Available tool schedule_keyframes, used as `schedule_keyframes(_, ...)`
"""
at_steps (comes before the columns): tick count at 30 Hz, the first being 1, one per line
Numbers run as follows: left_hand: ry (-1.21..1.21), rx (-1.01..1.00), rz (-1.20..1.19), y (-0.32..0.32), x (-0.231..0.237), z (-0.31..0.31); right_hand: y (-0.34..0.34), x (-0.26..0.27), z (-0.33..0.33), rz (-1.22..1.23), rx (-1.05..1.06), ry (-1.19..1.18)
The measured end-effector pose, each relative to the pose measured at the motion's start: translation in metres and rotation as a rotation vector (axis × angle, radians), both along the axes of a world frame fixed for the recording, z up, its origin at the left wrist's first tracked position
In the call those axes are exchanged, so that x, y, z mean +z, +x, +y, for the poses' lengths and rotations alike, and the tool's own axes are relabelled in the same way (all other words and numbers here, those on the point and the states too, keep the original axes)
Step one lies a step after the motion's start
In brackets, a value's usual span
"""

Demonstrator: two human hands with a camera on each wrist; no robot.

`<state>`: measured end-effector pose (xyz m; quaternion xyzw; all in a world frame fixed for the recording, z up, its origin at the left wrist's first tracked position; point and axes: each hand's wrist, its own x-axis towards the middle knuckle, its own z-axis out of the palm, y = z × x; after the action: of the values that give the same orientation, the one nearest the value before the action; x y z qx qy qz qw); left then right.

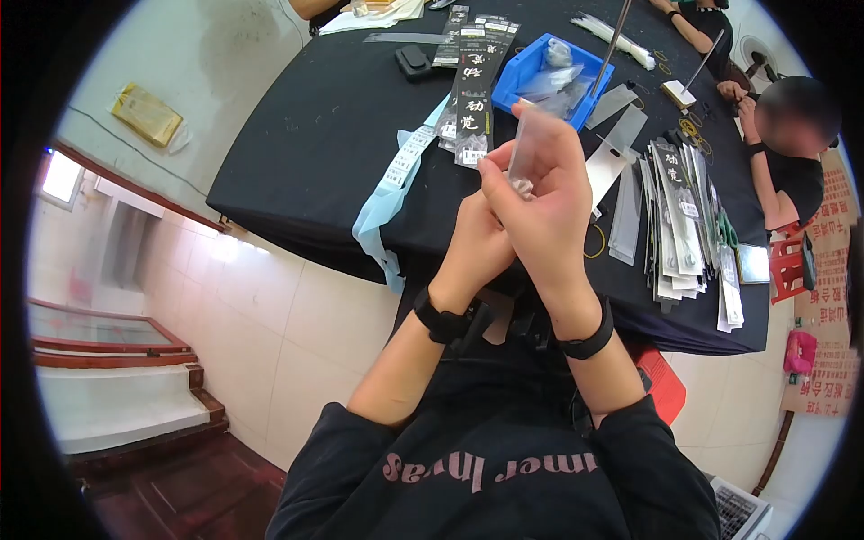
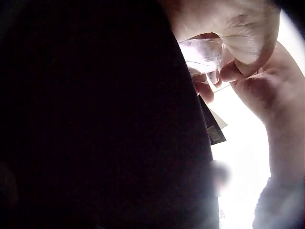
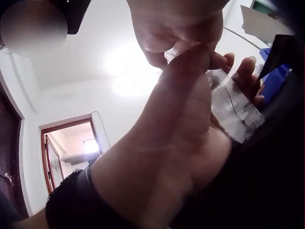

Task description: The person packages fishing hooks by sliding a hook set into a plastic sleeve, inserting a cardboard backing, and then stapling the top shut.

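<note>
The clear bag is held in the right hand, its long axis towards those fingertips; beside its wrist, the left hand's hold cannot be told.

The bag looks like clear, glossy plastic, the bin smooth plastic, the tablecloth matt cloth.

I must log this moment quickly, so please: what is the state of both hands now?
Left hand: cannot be told; its fingers are mostly hidden.
Right hand: holding a clear plastic bag.
</note>
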<state>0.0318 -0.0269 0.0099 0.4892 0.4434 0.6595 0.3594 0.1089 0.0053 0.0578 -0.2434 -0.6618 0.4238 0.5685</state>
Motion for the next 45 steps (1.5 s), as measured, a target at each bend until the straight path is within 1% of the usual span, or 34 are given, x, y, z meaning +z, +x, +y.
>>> schedule_keyframes(1,0.008,-0.032,0.126,-0.003,-0.001,-0.001,0.000,-0.001,0.002,-0.013,-0.009,0.023)
schedule_keyframes(2,0.005,-0.032,0.125,-0.005,-0.001,-0.002,0.000,-0.001,0.004,-0.014,-0.009,0.020)
schedule_keyframes(4,0.005,-0.138,0.108,-0.008,-0.001,-0.003,0.002,0.001,0.006,0.058,0.011,0.091)
schedule_keyframes(5,0.005,-0.138,0.108,-0.010,-0.002,-0.004,0.003,0.001,0.005,0.058,0.011,0.090)
schedule_keyframes(7,-0.007,-0.159,0.173,-0.014,-0.002,-0.004,0.004,0.002,0.002,0.041,0.041,0.008)
schedule_keyframes(11,-0.004,-0.162,0.193,-0.014,-0.002,-0.003,0.000,-0.004,0.001,0.017,0.034,0.012)
schedule_keyframes(13,-0.022,-0.145,0.213,-0.012,0.003,-0.005,0.000,-0.004,0.002,0.016,0.012,0.084)
schedule_keyframes(14,-0.024,-0.146,0.213,-0.010,0.003,-0.005,0.000,-0.005,0.001,0.016,0.011,0.082)
schedule_keyframes(16,0.058,-0.038,0.204,-0.005,0.005,-0.005,0.000,-0.008,0.001,0.013,0.029,0.057)
schedule_keyframes(20,0.076,-0.064,0.211,-0.007,0.003,-0.005,-0.001,-0.009,0.001,0.034,0.010,0.118)
schedule_keyframes(23,0.017,-0.096,0.265,-0.011,0.004,-0.005,-0.001,-0.010,0.002,0.071,-0.007,0.153)
schedule_keyframes(25,-0.024,-0.052,0.223,-0.010,0.001,-0.004,-0.002,-0.011,0.001,0.141,-0.009,0.108)
schedule_keyframes(29,-0.056,-0.055,0.269,-0.014,0.001,-0.002,-0.003,-0.014,-0.001,0.110,0.011,0.014)
schedule_keyframes(31,-0.136,-0.167,0.231,-0.017,-0.003,0.001,-0.005,-0.013,-0.002,0.099,-0.026,0.084)
schedule_keyframes(32,-0.137,-0.167,0.230,-0.016,-0.004,0.002,-0.005,-0.013,-0.002,0.098,-0.026,0.083)
schedule_keyframes(34,0.068,-0.050,0.319,-0.012,-0.003,0.004,-0.005,-0.011,-0.002,0.125,0.010,0.079)
schedule_keyframes(35,0.068,-0.052,0.318,-0.011,0.001,0.002,-0.005,-0.012,-0.002,0.125,0.009,0.079)
schedule_keyframes(37,-0.016,-0.051,0.295,-0.009,0.010,-0.003,-0.003,-0.016,-0.001,0.091,-0.001,0.065)
schedule_keyframes(41,0.005,-0.048,0.324,-0.008,-0.001,-0.001,0.000,-0.020,-0.001,0.087,0.005,0.048)
schedule_keyframes(43,-0.058,-0.108,0.253,-0.009,0.001,-0.003,0.003,-0.016,0.000,0.173,0.063,0.034)
schedule_keyframes(44,-0.060,-0.110,0.252,-0.011,0.004,-0.005,0.007,-0.010,0.000,0.173,0.061,0.031)
schedule_keyframes(45,-0.157,-0.187,0.212,-0.013,0.009,-0.008,0.014,0.000,0.000,0.167,0.140,-0.060)
